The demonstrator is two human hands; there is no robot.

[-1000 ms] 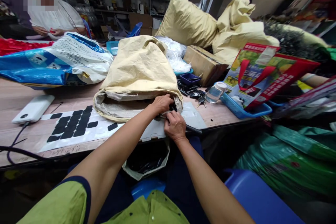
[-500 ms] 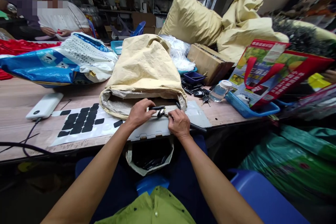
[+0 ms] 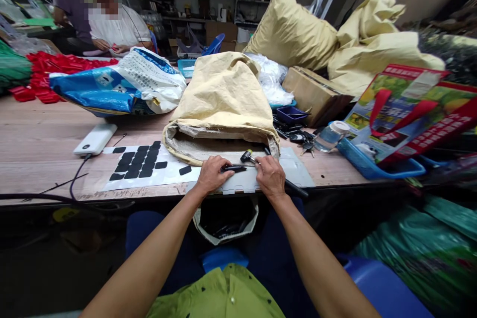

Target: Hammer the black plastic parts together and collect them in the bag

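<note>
My left hand [image 3: 211, 173] is closed on a small black piece [image 3: 233, 169] that lies on a grey plate [image 3: 294, 170] at the table's front edge. My right hand [image 3: 271, 175] is wrapped round the handle of a small hammer [image 3: 246, 156], whose head points toward the mouth of a tan paper sack [image 3: 222, 104] lying open just behind both hands. A smaller open bag [image 3: 226, 219] with dark parts hangs below the table edge between my arms.
A white sheet with several black pads [image 3: 139, 163] and a white power bank [image 3: 95, 139] lie left of my hands. A blue-white sack [image 3: 119, 82], cardboard box [image 3: 311, 93], blue basket [image 3: 376, 166], clear bottle [image 3: 330, 135] and keys [image 3: 306, 145] crowd the table. Two people [image 3: 112, 27] sit far left.
My left hand came out of the tan sack with a black piece and set it on the plate. The view shifted, so both hands sit nearer the table edge.
</note>
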